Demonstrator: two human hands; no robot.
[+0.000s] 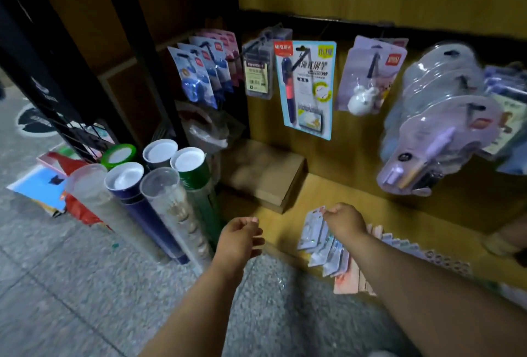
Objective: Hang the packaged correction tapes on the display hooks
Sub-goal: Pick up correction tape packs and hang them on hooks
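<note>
Head view only. Right hand is down over a fanned stack of packets lying on the wooden ledge; its fingertips are pinched on the top corner of the uppermost packet, which lies just below and left of the fingers, not yet lifted clear of the stack as far as I can judge. Left hand floats left of the stack, fingers loosely curled, holding nothing. Above and beyond the fingers, the back board carries hooks loaded with blue packs, a pen card and purple packs; bulkier blister packs hang up and to the right. Step in hand, by my reading: picking one packet off the stack. Next move calls for separating a single packet, turning its hang-hole toward a hook tip and threading it on; the left hand could steady the card. Motion blur hides the hole.
</note>
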